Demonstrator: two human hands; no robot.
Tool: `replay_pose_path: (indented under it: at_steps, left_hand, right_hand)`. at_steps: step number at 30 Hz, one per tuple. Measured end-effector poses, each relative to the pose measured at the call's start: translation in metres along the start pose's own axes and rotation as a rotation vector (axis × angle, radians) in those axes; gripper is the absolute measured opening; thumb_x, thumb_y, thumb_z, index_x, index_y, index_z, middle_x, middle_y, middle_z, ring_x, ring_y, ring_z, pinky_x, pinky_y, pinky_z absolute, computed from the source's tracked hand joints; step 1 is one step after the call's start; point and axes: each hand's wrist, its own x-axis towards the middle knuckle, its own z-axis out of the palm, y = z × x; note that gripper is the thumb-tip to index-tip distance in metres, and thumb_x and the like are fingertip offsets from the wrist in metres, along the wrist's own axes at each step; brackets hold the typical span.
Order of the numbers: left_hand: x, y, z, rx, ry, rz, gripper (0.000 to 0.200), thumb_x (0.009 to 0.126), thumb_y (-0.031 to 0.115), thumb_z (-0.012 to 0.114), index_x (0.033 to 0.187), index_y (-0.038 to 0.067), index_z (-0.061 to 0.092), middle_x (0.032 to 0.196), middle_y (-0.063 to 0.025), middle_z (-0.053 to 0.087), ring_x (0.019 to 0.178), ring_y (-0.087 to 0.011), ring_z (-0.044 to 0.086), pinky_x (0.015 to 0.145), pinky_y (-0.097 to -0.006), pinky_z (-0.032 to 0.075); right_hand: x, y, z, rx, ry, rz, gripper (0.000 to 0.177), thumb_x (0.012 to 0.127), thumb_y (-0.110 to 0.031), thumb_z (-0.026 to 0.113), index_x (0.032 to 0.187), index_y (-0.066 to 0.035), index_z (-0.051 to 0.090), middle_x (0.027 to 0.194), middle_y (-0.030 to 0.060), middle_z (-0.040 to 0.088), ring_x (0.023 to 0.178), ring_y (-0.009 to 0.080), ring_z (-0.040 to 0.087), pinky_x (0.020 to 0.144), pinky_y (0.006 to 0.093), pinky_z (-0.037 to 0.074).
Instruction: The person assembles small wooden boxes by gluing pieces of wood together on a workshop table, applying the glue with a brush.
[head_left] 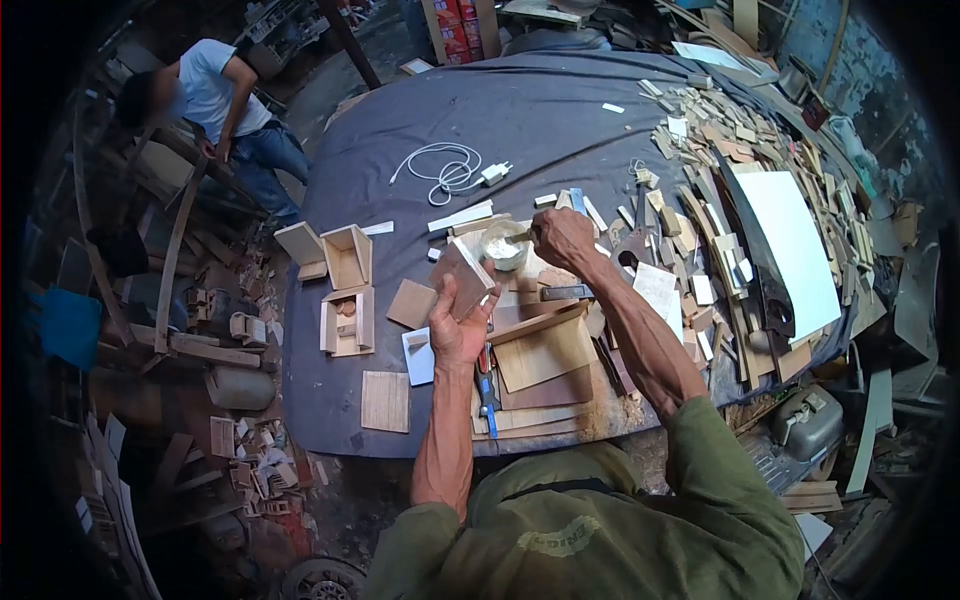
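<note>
My left hand (pixel 460 335) is closed round a small wooden piece (pixel 465 277) made of joined boards, tilted over the table. Beyond it stands a round tub of whitish paste (pixel 503 252). My right hand (pixel 563 240) grips a thin stick (pixel 519 237) whose end reaches into the tub; its exact kind I cannot make out. Below my hands lies an angled wooden assembly (pixel 545 355). A blue-handled tool (pixel 488 405) is beside it. To the left are a small wooden box (pixel 347 322) and a square wooden panel (pixel 385 401).
A dark cloth (pixel 400 120) covers the table. A white charger with cable (pixel 492 175) lies toward the back. Wood offcuts (pixel 730 130) heap up on the right, near a handsaw (pixel 765 290) and white sheet (pixel 790 250). Another person (pixel 225 110) stands at the far left.
</note>
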Motion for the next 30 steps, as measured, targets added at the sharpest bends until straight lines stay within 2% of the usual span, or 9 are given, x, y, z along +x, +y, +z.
replay_pose_path:
  at_steps: [2, 7, 11, 18, 21, 23, 24, 27, 30]
  left_hand:
    - [0.015, -0.002, -0.008, 0.025, 0.018, 0.007, 0.050, 0.097, 0.030, 0.063, 0.142, 0.014, 0.048, 0.134, -0.0095, 0.059, 0.133, -0.0312, 0.051, 0.101, -0.0533, 0.046]
    - [0.044, -0.008, -0.026, 0.034, 0.201, 0.019, 0.043, 0.095, 0.030, 0.066, 0.133, 0.014, 0.055, 0.127, -0.0087, 0.062, 0.121, -0.0290, 0.056, 0.102, -0.0546, 0.043]
    - [0.057, -0.011, -0.035, 0.034, 0.296, 0.021, 0.039, 0.094, 0.030, 0.067, 0.128, 0.013, 0.059, 0.123, -0.0092, 0.062, 0.116, -0.0293, 0.056, 0.103, -0.0551, 0.042]
    - [0.076, -0.016, -0.045, 0.070, 0.315, 0.005, 0.048, 0.095, 0.034, 0.065, 0.135, 0.012, 0.052, 0.128, -0.0127, 0.059, 0.120, -0.0342, 0.055, 0.106, -0.0589, 0.038]
    - [0.077, -0.015, -0.042, 0.091, 0.337, 0.004, 0.050, 0.096, 0.036, 0.063, 0.138, 0.013, 0.050, 0.131, -0.0138, 0.058, 0.123, -0.0366, 0.054, 0.109, -0.0612, 0.035]
    - [0.077, -0.012, -0.043, 0.109, 0.338, 0.002, 0.050, 0.096, 0.037, 0.062, 0.138, 0.013, 0.050, 0.133, -0.0145, 0.057, 0.124, -0.0381, 0.053, 0.111, -0.0626, 0.032]
    - [0.077, -0.011, -0.046, 0.119, 0.334, -0.010, 0.049, 0.096, 0.038, 0.062, 0.137, 0.014, 0.051, 0.133, -0.0137, 0.058, 0.124, -0.0368, 0.053, 0.110, -0.0624, 0.033]
    - [0.078, -0.010, -0.046, 0.164, 0.331, -0.023, 0.045, 0.097, 0.039, 0.060, 0.135, 0.016, 0.053, 0.133, -0.0108, 0.059, 0.123, -0.0324, 0.055, 0.108, -0.0613, 0.035]
    - [0.075, -0.012, -0.036, 0.224, 0.334, -0.010, 0.042, 0.098, 0.040, 0.059, 0.133, 0.018, 0.055, 0.131, -0.0074, 0.061, 0.122, -0.0275, 0.056, 0.104, -0.0594, 0.038]
  right_hand:
    - [0.015, 0.006, 0.015, -0.021, -0.006, -0.065, 0.018, 0.078, -0.021, 0.062, 0.082, -0.008, 0.074, 0.074, 0.0200, 0.069, 0.072, 0.0375, 0.069, 0.064, 0.0476, 0.054]
    - [0.029, 0.005, 0.027, -0.092, 0.062, -0.265, 0.012, 0.076, -0.017, 0.063, 0.074, -0.012, 0.073, 0.071, 0.0155, 0.070, 0.073, 0.0332, 0.072, 0.066, 0.0426, 0.056]
    - [0.033, 0.004, 0.038, -0.044, 0.069, -0.293, 0.008, 0.073, -0.017, 0.065, 0.072, -0.013, 0.072, 0.070, 0.0138, 0.071, 0.071, 0.0306, 0.072, 0.063, 0.0401, 0.057]
    - [0.043, 0.000, 0.053, -0.043, 0.008, -0.244, 0.009, 0.072, -0.015, 0.064, 0.073, -0.011, 0.072, 0.073, 0.0167, 0.071, 0.072, 0.0359, 0.072, 0.063, 0.0417, 0.057]
    - [0.042, 0.000, 0.055, -0.029, -0.099, -0.191, 0.011, 0.072, -0.017, 0.064, 0.074, -0.010, 0.072, 0.075, 0.0176, 0.071, 0.072, 0.0367, 0.071, 0.064, 0.0440, 0.057]
    - [0.044, 0.011, 0.066, 0.011, -0.060, -0.265, 0.012, 0.072, -0.019, 0.065, 0.074, -0.009, 0.072, 0.076, 0.0176, 0.071, 0.073, 0.0371, 0.071, 0.065, 0.0455, 0.057]
    - [0.044, 0.013, 0.066, 0.031, -0.041, -0.303, 0.013, 0.073, -0.020, 0.065, 0.074, -0.009, 0.072, 0.077, 0.0176, 0.071, 0.074, 0.0372, 0.071, 0.065, 0.0463, 0.057]
    - [0.044, 0.015, 0.064, 0.006, -0.090, -0.211, 0.017, 0.080, -0.023, 0.063, 0.077, -0.009, 0.072, 0.079, 0.0153, 0.071, 0.077, 0.0352, 0.069, 0.068, 0.0462, 0.055]
    - [0.041, 0.014, 0.061, 0.055, -0.124, -0.194, 0.021, 0.076, -0.026, 0.066, 0.074, -0.006, 0.070, 0.079, 0.0173, 0.071, 0.080, 0.0374, 0.071, 0.070, 0.0458, 0.057]
